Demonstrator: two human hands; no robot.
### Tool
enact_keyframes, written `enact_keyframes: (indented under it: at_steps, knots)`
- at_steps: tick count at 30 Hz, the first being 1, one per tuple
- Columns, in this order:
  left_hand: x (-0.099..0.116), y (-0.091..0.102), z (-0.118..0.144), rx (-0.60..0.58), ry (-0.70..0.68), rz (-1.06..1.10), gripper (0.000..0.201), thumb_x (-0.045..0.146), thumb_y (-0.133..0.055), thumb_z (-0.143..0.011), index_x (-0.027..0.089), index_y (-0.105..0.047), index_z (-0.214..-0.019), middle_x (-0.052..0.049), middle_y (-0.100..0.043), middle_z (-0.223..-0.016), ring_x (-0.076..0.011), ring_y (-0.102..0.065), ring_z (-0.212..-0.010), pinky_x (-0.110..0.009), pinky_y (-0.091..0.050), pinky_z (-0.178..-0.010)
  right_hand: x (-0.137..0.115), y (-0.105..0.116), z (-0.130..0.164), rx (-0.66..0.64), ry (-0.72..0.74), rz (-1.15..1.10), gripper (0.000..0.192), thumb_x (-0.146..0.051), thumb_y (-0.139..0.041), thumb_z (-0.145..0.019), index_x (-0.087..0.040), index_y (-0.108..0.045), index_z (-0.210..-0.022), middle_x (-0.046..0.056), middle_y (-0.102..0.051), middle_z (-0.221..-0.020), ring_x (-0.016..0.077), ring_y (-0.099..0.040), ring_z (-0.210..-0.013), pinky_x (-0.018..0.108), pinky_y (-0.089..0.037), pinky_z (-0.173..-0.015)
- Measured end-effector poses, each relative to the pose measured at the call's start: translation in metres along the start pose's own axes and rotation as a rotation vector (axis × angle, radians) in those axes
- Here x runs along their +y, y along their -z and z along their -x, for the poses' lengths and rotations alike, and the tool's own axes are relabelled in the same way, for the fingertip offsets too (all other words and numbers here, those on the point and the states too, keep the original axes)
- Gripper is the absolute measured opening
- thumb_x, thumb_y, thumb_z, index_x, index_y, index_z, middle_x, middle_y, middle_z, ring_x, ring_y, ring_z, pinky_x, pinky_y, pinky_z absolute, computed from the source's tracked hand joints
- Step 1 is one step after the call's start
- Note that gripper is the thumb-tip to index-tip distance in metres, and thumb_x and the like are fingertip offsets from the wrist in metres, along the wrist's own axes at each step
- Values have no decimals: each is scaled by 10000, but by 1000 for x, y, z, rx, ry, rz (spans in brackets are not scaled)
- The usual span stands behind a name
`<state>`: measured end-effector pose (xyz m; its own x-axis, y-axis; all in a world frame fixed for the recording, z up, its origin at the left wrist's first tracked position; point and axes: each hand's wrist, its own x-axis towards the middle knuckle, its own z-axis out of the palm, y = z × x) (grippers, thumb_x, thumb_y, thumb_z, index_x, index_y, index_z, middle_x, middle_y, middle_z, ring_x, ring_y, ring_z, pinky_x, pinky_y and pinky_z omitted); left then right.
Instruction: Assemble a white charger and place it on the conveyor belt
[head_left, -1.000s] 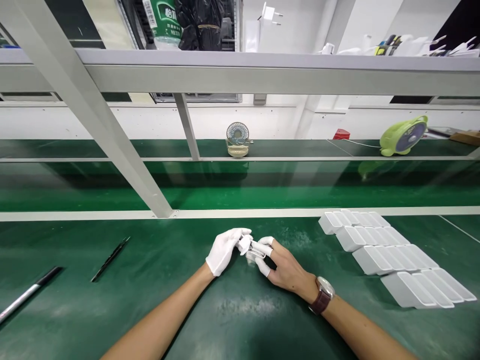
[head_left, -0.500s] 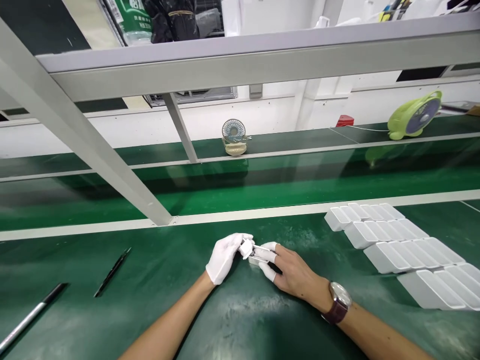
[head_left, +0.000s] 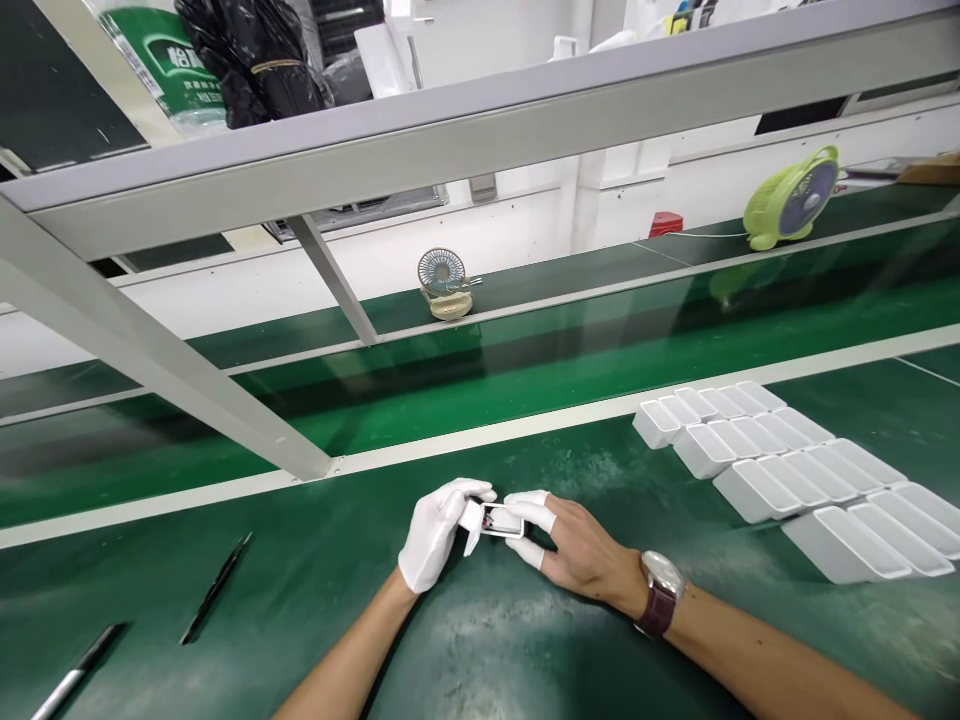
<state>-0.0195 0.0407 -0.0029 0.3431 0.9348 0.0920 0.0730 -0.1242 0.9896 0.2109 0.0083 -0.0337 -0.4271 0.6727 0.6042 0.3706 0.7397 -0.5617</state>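
Observation:
My left hand (head_left: 435,535), in a white glove, is closed around the left end of a small open-topped white plastic casing (head_left: 517,532). A white plastic end piece (head_left: 471,516) sits at that end, by my left fingertips, with a thin flap hanging below it. Small dark and red parts show inside the casing. My right hand (head_left: 574,540), with white cots on its fingers and a wristwatch (head_left: 661,590) on its wrist, grips the casing's right end between thumb and fingers. The casing is held just above the green table (head_left: 480,650).
Rows of empty white plastic casings (head_left: 832,540) stand on the right. A black pen (head_left: 217,590) and a silver-and-black marker (head_left: 79,672) lie at left. A slanted metal post (head_left: 195,370) rises behind. Beyond are a small fan (head_left: 442,280) and a green fan (head_left: 791,200).
The casing has turned so that its open top and inside face me. My right fingers have drawn back from its opening to its right end. The camera view has tilted slightly.

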Motion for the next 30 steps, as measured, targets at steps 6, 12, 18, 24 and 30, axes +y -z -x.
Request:
enact_keyframes:
  at_steps: [6,12,18,24,30]
  knots:
    - [-11,-9,1,-45,-18,-72,988,461,-844,-679,204,-351,-1496,-95,-669,-1130,-231,-646,-900,-368,-530,-824,1,-9,-9,145,-545,-734,363,-428,-663,-894,-224,-612,-1189,88,-688,-1144,231,-689,-1012,379,-592,-878]
    - [-6,-25,11,90,-16,-465,940,353,-846,-676,245,-373,-1481,-41,-654,-1042,-208,-642,-891,-366,-535,-854,5,-6,-14,16,-740,-930,441,-585,-562,-924,-185,-618,-1100,31,-730,-803,194,-719,-587,333,-599,-587]
    - [1,-25,16,46,-92,-626,660,366,-805,-731,301,-580,-1348,-31,-706,-986,-225,-651,-876,-334,-531,-817,2,-7,-12,-65,-794,-915,529,-695,-460,-918,-177,-564,-896,17,-685,-579,202,-680,-464,276,-521,-435]
    - [0,-24,16,56,-57,-538,640,407,-777,-770,292,-581,-1368,-37,-721,-1118,-241,-668,-946,-323,-536,-832,-4,-8,-11,-110,-797,-876,529,-700,-404,-936,-190,-517,-852,31,-690,-534,184,-648,-415,246,-476,-423]
    - [-1,-26,17,72,-59,-548,634,411,-777,-767,295,-587,-1361,-32,-721,-1128,-241,-672,-965,-328,-534,-863,1,-11,-7,-116,-779,-848,515,-667,-389,-964,-181,-531,-867,35,-696,-549,182,-652,-426,248,-478,-429]
